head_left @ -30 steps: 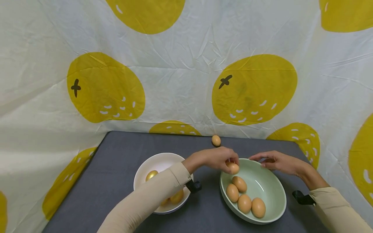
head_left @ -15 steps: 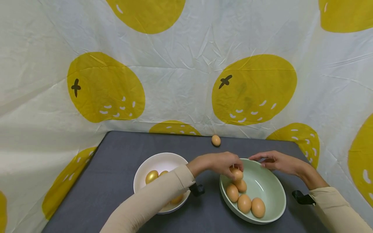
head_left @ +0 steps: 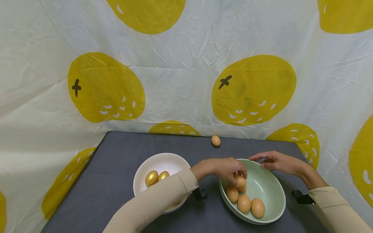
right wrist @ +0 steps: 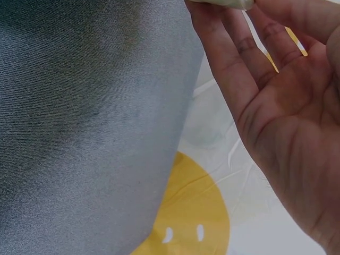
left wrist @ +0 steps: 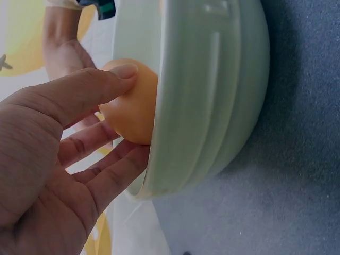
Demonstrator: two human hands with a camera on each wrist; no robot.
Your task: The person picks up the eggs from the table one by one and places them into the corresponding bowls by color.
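In the head view my left hand [head_left: 231,170] pinches a brown egg [head_left: 240,182] inside the left part of a pale green bowl [head_left: 272,197]. The left wrist view has this egg [left wrist: 133,109] between thumb and fingertips, partly behind the bowl wall [left wrist: 196,106]. Below it lie several more brown eggs [head_left: 243,204], one mostly covered by the held egg. My right hand [head_left: 281,163] grips the bowl's far right rim; the right wrist view shows a bit of rim [right wrist: 228,3] between thumb and fingers.
A white bowl [head_left: 175,160] with gold eggs [head_left: 151,178] stands to the left, partly hidden under my left sleeve [head_left: 157,200]. One brown egg [head_left: 216,141] lies near the back edge of the dark grey table [head_left: 116,161]. A yellow-patterned cloth [head_left: 175,90] hangs behind.
My left hand has moved right and down with the egg, from the bowl's left rim to over the eggs inside. The right hand has stayed at the rim.
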